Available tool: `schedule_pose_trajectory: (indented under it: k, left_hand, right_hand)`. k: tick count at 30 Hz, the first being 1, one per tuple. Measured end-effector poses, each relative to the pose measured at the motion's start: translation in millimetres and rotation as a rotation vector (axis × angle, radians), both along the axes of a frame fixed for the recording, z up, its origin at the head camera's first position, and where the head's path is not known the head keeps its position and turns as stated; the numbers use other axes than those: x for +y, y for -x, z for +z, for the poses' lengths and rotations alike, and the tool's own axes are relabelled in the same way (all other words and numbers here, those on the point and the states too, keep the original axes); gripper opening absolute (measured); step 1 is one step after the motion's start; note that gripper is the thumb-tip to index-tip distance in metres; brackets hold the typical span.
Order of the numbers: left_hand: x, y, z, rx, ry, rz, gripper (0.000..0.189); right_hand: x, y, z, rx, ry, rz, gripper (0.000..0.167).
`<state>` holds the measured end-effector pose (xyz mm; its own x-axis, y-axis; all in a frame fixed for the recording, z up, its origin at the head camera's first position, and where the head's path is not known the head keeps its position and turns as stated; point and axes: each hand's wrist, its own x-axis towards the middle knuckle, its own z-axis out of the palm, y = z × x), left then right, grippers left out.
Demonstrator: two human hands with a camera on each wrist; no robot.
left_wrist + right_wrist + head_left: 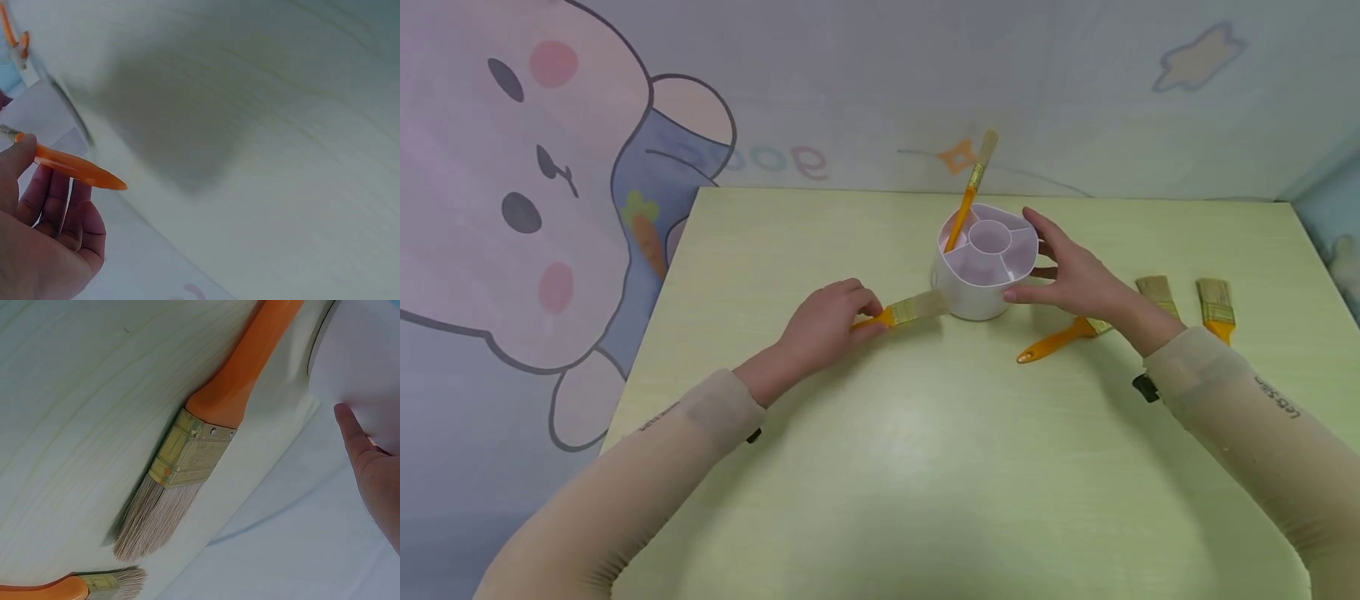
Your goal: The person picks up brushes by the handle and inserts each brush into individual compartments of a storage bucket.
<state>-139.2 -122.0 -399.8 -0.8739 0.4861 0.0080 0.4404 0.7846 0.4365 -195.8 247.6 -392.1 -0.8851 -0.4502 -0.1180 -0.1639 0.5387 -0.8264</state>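
Observation:
My left hand (831,325) pinches the orange handle of a flat paintbrush (917,307), whose bristles point right and overlap the lower front of a white round holder (973,298). In the left wrist view the end of that orange handle (84,170) sticks out past the thumb and fingers. The holder has several compartments around a round middle one. One slimmer paintbrush (967,200) leans in its left compartment, bristles up. My right hand (1078,271) grips the holder's right side, thumb at the front and fingers round the back.
Right of the holder a paintbrush (1056,340) lies partly under the right forearm, with more bristles (1157,292) showing beyond it. Another paintbrush (1216,308) lies farther right. The pale table (880,467) ends at a printed cloth backdrop (865,92) behind.

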Motion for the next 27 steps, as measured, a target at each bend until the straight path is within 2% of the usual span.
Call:
schedule_pose_trajectory:
  k: [5, 10, 17, 27]
  left_hand:
    - [5.2, -2.6, 15.1, -0.085, -0.157, 0.074, 0.021]
    - [13.2, -0.7, 31.7, -0.123, -0.328, 0.121, 0.019]
    - [31.0, 7.7, 51.9, -0.159, -0.552, 0.183, 0.019]
    - [64.3, 29.2, 67.1, -0.16, -0.699, 0.211, 0.024]
  right_hand:
    - [0, -1.2, -0.2, -0.001, 0.001, -0.001, 0.12]
    - [1, -0.8, -1.3, 0.007, 0.006, -0.005, 0.119]
    - [3, 0.4, -3.6, 0.017, 0.012, -0.015, 0.118]
    - [4, -0.1, -3.9, 0.003, 0.001, -0.021, 0.118]
